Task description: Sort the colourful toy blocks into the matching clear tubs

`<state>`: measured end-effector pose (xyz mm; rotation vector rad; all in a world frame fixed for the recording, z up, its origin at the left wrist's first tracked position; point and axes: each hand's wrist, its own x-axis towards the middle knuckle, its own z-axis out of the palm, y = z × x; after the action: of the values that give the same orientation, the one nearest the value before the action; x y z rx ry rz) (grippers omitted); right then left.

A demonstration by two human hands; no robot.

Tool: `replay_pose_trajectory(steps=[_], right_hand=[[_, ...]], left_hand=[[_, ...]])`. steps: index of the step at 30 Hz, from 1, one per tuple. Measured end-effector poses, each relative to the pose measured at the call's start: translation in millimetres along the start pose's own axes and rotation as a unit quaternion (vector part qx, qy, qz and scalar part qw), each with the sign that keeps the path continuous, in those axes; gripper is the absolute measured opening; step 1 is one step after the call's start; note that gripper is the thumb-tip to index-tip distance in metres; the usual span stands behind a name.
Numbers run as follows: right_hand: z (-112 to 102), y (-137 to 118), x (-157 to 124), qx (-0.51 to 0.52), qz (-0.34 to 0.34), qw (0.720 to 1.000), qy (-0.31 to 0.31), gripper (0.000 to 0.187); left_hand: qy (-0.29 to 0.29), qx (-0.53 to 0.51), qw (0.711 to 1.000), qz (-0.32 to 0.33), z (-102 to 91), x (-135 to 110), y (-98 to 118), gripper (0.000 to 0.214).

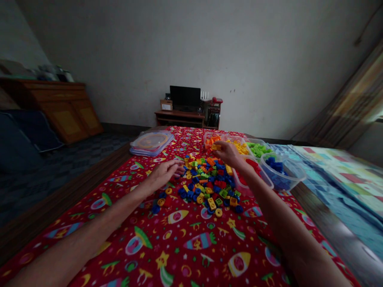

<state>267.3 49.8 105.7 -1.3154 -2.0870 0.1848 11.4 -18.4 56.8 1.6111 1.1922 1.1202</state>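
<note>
A mixed pile of toy building bricks (206, 179) in red, blue, green, yellow and orange lies on the red patterned cloth (191, 255). At the pile's left edge is my left hand (164, 173), its fingers loosely bent and apart, with nothing seen in them. My right hand (229, 154) pinches a yellow building brick (216, 147) between thumb and fingers, above the near side of the clear bins. Orange bricks (212, 140) and yellow bricks (241, 147) fill the bins around that hand. My right forearm partly covers a bin of red bricks (254, 165).
Green bricks (259, 149) fill another bin at the right, beside a round clear tub (295, 174) of blue bricks. Stacked plastic lids (152, 142) lie at the back left. A bed with a patterned cover (338, 163) adjoins the table's right side. A monitor (185, 97) stands beyond.
</note>
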Motion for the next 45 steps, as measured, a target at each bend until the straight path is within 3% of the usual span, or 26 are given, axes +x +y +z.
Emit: replay_pose_trajectory(steps=[3,7,9,12,14,17,19,22,26,29,32,35,39,42,45], right_hand=[[-28.0,35.4,25.1,-0.069,0.050,0.996,0.024,0.036],[-55.1,63.9,47.6,-0.120,0.130,0.982,-0.062,0.053],[-60.7,66.5,50.5,-0.149,0.125,0.979,-0.061,0.057],[-57.5,55.0,43.1,-0.171,0.065,0.983,-0.016,0.043],[-48.3,38.6,30.8,-0.175,-0.001,0.984,-0.020,0.033],[-27.7,7.2,2.8,-0.148,-0.114,0.977,-0.099,0.024],[-11.9,-14.8,-21.1,-0.094,-0.180,0.969,-0.139,0.025],[12.0,-45.8,-59.8,-0.032,-0.313,0.936,-0.160,0.032],[43.3,-81.3,-99.9,-0.058,-0.452,0.871,-0.186,0.043],[67.1,-102.2,-110.1,-0.077,-0.500,0.843,-0.186,0.040],[89.3,-115.8,-104.9,-0.096,-0.523,0.832,-0.158,0.032],[105.4,-115.9,-93.2,-0.142,-0.513,0.835,-0.139,0.028],[105.6,-92.1,-78.7,-0.213,-0.412,0.875,-0.137,0.018],[84.7,-69.8,-69.6,-0.197,-0.333,0.908,-0.164,0.017],[50.6,-55.3,-59.9,-0.144,-0.270,0.937,-0.171,0.020]], left_hand=[[0.015,0.038,0.999,0.012,-8.1,5.1,-7.5,0.035],[0.019,0.071,0.997,0.012,-10.7,7.1,-14.1,0.034],[0.013,0.101,0.995,0.014,-11.4,6.9,-15.3,0.036],[0.028,0.183,0.982,0.025,-14.0,6.6,-16.4,0.037],[0.054,0.246,0.967,0.036,-16.2,6.8,-18.7,0.038],[0.075,0.292,0.952,0.052,-17.4,6.7,-27.8,0.042],[0.075,0.277,0.957,0.053,-15.7,5.5,-37.1,0.044],[0.068,0.217,0.973,0.041,-9.7,3.0,-50.9,0.045],[0.087,0.147,0.985,0.031,-3.0,5.5,-57.3,0.047],[0.146,-0.014,0.989,-0.005,-7.3,11.4,-55.2,0.045],[0.204,-0.132,0.970,-0.027,-17.6,15.4,-54.6,0.038],[0.226,-0.151,0.962,-0.032,-24.7,16.5,-56.4,0.033],[0.217,-0.126,0.968,-0.024,-24.0,15.4,-59.2,0.039],[0.180,-0.058,0.982,-0.004,-20.7,15.3,-60.1,0.047],[0.134,0.067,0.989,0.017,-15.5,23.0,-58.7,0.056]])
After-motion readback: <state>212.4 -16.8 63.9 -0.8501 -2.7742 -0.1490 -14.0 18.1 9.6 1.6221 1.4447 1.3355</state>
